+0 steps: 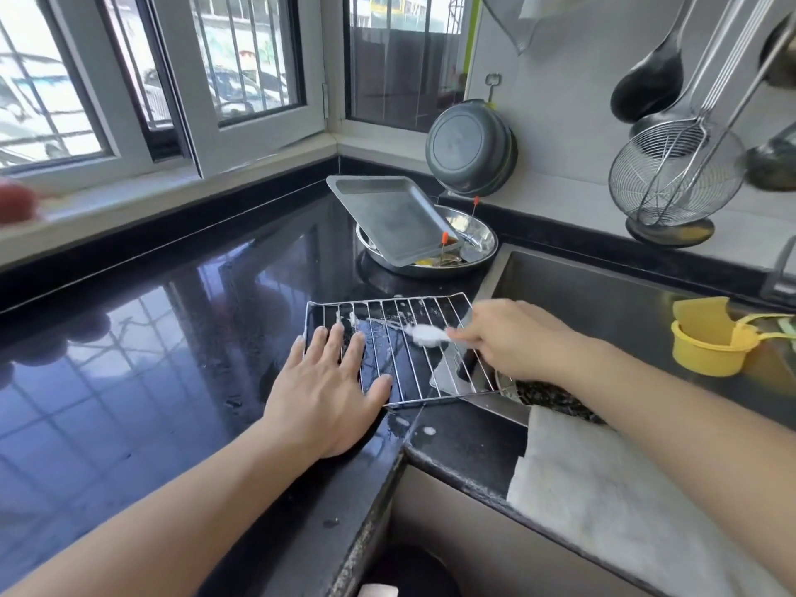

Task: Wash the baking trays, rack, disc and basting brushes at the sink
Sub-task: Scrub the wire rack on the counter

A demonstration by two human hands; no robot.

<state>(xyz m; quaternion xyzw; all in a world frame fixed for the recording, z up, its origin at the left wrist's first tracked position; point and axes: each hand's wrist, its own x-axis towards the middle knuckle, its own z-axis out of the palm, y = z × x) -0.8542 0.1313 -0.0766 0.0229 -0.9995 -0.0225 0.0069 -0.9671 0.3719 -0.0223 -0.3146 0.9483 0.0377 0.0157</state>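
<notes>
the wire rack (405, 346) lies flat on the black counter (150, 338), its right end hanging over the left edge of the sink (603, 295). the left hand (327, 394) lies flat on the rack's left side, fingers straight and spread, pressing down on the wires. the right hand (512, 338) reaches across the rack's right end with fingers curled around a brush handle, and the soapy white brush (426, 335) touches the wires near the rack's middle. spots of foam sit on the rack and on the counter just in front of it. behind the rack, a grey baking tray (387, 217) leans tilted in a round metal basin (482, 247). to the right of the rack, a yellow cup (706, 342) sits in the sink, and a white cloth (603, 489) drapes over the sink's front edge.
</notes>
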